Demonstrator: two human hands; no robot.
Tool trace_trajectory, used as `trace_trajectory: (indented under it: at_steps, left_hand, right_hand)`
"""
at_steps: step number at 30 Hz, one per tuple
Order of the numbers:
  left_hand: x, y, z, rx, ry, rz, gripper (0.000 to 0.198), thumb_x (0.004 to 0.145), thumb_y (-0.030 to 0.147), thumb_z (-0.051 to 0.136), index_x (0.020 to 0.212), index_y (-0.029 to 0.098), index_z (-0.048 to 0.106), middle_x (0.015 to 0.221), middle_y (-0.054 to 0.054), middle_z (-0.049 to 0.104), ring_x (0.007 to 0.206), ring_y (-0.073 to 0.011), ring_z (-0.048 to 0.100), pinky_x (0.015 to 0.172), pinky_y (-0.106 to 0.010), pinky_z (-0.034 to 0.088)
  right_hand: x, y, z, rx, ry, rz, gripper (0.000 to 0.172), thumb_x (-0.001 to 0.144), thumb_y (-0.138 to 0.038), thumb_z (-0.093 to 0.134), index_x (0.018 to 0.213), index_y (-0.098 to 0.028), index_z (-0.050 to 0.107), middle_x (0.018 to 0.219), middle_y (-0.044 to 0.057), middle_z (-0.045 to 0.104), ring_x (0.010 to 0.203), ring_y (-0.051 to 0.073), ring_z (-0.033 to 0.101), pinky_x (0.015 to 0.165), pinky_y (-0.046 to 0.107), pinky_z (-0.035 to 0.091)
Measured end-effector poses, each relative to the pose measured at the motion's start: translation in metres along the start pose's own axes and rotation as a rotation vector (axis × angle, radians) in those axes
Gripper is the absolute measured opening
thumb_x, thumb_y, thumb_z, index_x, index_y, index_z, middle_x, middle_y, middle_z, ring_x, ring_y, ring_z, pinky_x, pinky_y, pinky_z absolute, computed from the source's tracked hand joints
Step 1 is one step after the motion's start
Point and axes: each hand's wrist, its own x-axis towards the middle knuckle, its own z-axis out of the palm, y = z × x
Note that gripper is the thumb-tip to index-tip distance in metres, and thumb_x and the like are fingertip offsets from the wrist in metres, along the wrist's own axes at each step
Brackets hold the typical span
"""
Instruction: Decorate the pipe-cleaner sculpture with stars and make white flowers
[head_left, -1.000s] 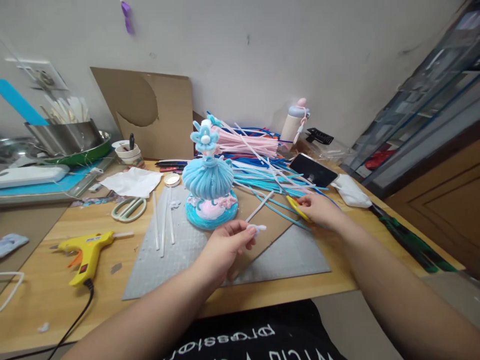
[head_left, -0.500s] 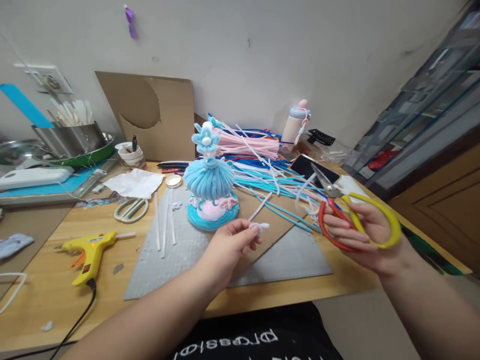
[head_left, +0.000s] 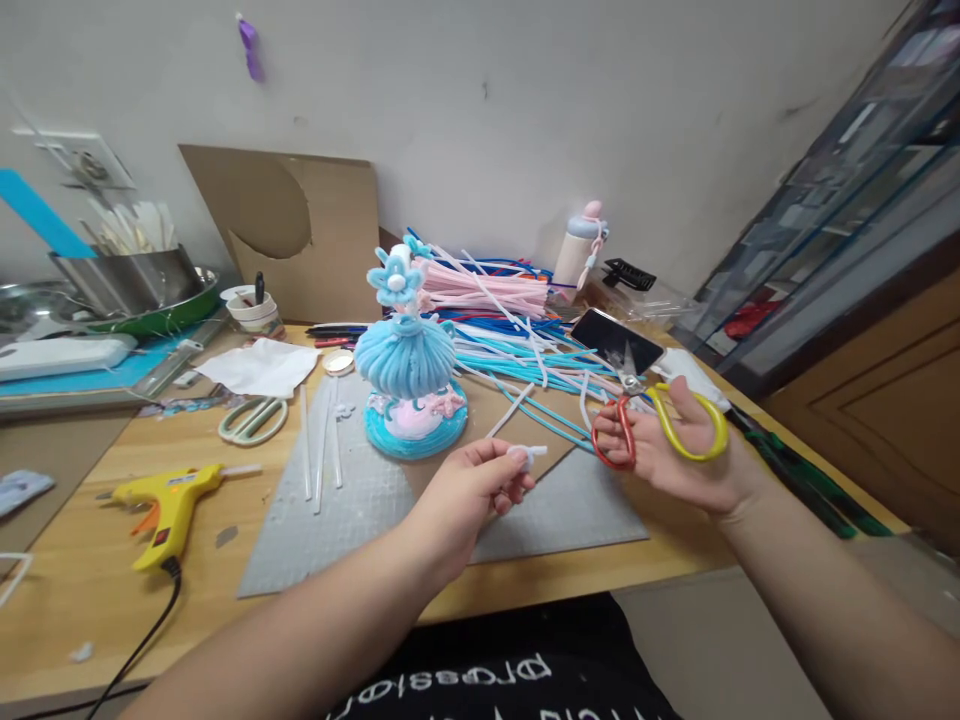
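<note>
Between thumb and fingers, my left hand pinches a short white bent piece of pipe cleaner over the mat. My right hand is palm up at the right, its fingers through the red loop of the scissors and the thumb at the yellow loop. The scissor blades point away, apart at the tips. A blue pipe-cleaner figure with a pleated skirt and flower top stands upright on a round blue and pink base, beyond my left hand and apart from it.
Pipe cleaners lie heaped behind, beside a phone and bottle. On the left are a yellow glue gun, pale-handled scissors, a white cloth and clear glue sticks. A grey cutting mat carries cardboard.
My right hand has turned more palm up and moved left and slightly down, its fingers looser around the scissors. My left hand keeps its pinch almost in place. The view has shifted slightly.
</note>
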Motion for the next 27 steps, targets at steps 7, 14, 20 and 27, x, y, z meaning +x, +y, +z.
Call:
trace_trajectory:
  at_steps: [7, 14, 20, 27]
  left_hand:
    - [0.004, 0.001, 0.001, 0.001, -0.002, 0.030, 0.026, 0.067, 0.034, 0.073, 0.069, 0.014, 0.057, 0.062, -0.001, 0.059, 0.050, -0.0058, 0.044, 0.049, -0.020, 0.026]
    - [0.001, -0.002, 0.010, -0.042, 0.066, 0.176, 0.026, 0.070, 0.033, 0.071, 0.070, 0.016, 0.052, 0.061, 0.002, 0.059, 0.052, -0.0059, 0.045, 0.054, -0.021, 0.032]
    - [-0.004, -0.011, 0.023, 0.053, -0.001, 0.201, 0.022, 0.073, 0.032, 0.068, 0.071, 0.015, 0.054, 0.066, -0.001, 0.064, 0.063, -0.0113, 0.057, 0.060, -0.024, 0.041]
    - [-0.005, -0.013, 0.030, 0.114, -0.062, 0.201, 0.022, 0.073, 0.033, 0.069, 0.069, 0.016, 0.055, 0.066, -0.003, 0.066, 0.064, -0.0127, 0.060, 0.064, -0.026, 0.045]
  right_hand:
    - [-0.014, 0.020, 0.000, -0.379, 0.081, -0.195, 0.060, 0.071, -0.081, 0.036, 0.079, -0.023, 0.050, 0.065, -0.001, 0.039, 0.052, 0.015, 0.038, 0.048, 0.030, 0.033]
    - [-0.066, 0.062, 0.049, -1.007, 0.016, -0.248, 0.055, 0.071, -0.074, 0.051, 0.084, -0.021, 0.051, 0.075, 0.004, 0.054, 0.064, 0.019, 0.046, 0.056, 0.031, 0.038]
    - [-0.071, 0.065, 0.065, -1.042, -0.044, -0.206, 0.065, 0.072, -0.082, 0.033, 0.086, -0.020, 0.046, 0.077, 0.005, 0.053, 0.065, 0.020, 0.046, 0.056, 0.031, 0.037]
    - [-0.072, 0.070, 0.058, -0.843, -0.080, -0.246, 0.064, 0.073, -0.080, 0.036, 0.094, -0.020, 0.046, 0.083, 0.004, 0.050, 0.069, 0.018, 0.046, 0.060, 0.030, 0.042]
